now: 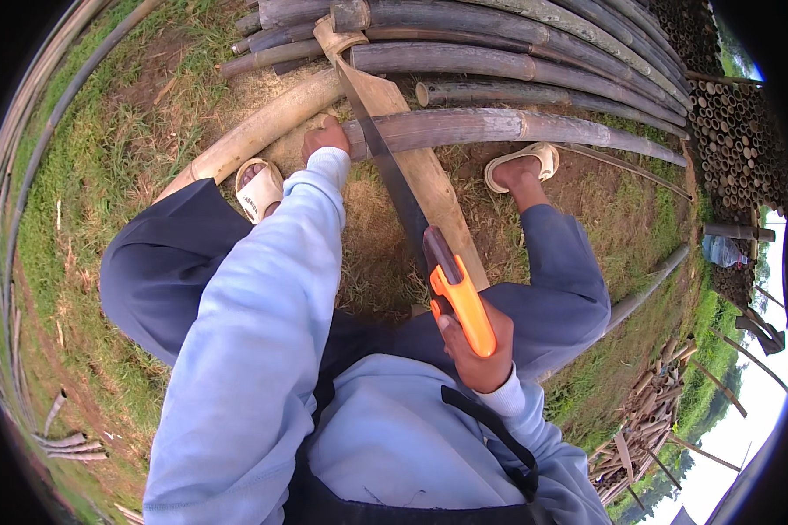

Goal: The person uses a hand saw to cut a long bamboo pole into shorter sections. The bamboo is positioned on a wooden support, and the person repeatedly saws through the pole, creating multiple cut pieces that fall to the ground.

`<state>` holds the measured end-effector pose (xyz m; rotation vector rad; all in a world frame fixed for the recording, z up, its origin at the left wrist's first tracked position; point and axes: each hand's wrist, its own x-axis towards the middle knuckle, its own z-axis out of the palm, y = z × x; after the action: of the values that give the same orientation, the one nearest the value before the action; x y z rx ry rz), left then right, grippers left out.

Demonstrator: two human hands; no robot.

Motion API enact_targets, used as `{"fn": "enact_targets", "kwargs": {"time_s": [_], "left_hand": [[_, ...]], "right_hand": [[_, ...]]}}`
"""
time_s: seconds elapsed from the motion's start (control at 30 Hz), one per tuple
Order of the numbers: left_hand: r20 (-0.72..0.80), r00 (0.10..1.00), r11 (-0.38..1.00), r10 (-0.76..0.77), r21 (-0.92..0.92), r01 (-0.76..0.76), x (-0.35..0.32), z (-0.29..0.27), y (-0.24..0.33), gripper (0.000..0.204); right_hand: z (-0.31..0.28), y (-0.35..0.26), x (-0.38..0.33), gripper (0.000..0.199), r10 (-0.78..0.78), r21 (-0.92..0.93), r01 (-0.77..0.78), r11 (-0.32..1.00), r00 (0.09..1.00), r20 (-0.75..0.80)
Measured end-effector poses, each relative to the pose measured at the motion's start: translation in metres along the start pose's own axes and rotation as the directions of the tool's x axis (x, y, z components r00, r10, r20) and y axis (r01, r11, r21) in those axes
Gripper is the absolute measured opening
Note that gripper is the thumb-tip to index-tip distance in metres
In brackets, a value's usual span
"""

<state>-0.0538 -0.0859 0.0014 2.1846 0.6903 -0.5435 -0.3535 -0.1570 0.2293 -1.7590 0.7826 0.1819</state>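
— Hands?
— Left hand (pixel 326 137) pressed down on the dark bamboo pole (pixel 499 128), fingers curled over its near end. Right hand (pixel 474 354) wrapped tight around the orange handle of a hand saw (pixel 429 241), down by the lap.

— And the saw?
— Blade running up and away from the handle, its dark edge lying across the pole just right of the left hand. Beneath blade and pole, a pale wooden plank (pixel 429 188) slanting toward the stack.

— Around that?
— Pale, thick bamboo trunk (pixel 263 131) lying on a slant to the left, just beside the left foot in a cream sandal (pixel 258 190). Other sandal (pixel 525 162) planted right of the plank, touching the pole. Knees in dark blue trousers spread wide on either side.

— Ground?
— Outdoors. Bare earth and sawdust under the plank, patchy grass (pixel 96 201) all round.

— Farther out?
— Stack of dark bamboo poles (pixel 517 44) along the top. At the right, more poles piled end-on (pixel 735 131), round hollow ends showing. Small heap of cut offcuts (pixel 648 411) at lower right. Thin canes (pixel 26 149) curving along the left rim, short cut pieces (pixel 66 442) on the ground below them.

— Packages, labels, containers?
— None to be made out.
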Motion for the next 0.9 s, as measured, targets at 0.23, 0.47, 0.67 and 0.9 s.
{"fn": "enact_targets", "kwargs": {"time_s": [0.23,0.47,0.67,0.9], "left_hand": [[0.001,1.000,1.000,-0.009,-0.026,0.009,0.003,0.000,0.008,0.063],[0.031,0.995,0.993,-0.093,-0.068,0.095,0.007,0.004,0.000,0.060],[0.004,0.999,0.998,0.050,-0.034,-0.050,0.010,0.003,0.001,0.062],[-0.004,1.000,0.999,0.014,-0.043,-0.014,0.010,0.006,-0.002,0.061]], "right_hand": [[0.037,0.031,0.087,0.019,-0.220,0.181,0.220,0.959,0.975,-0.018],[-0.017,0.018,-0.058,0.028,-0.049,0.050,0.049,0.998,0.999,0.007],[0.025,-0.002,0.072,0.020,-0.141,0.120,0.136,0.984,0.990,0.033],[0.010,0.038,-0.001,0.025,-0.112,0.131,0.111,0.985,0.994,0.000]]}}
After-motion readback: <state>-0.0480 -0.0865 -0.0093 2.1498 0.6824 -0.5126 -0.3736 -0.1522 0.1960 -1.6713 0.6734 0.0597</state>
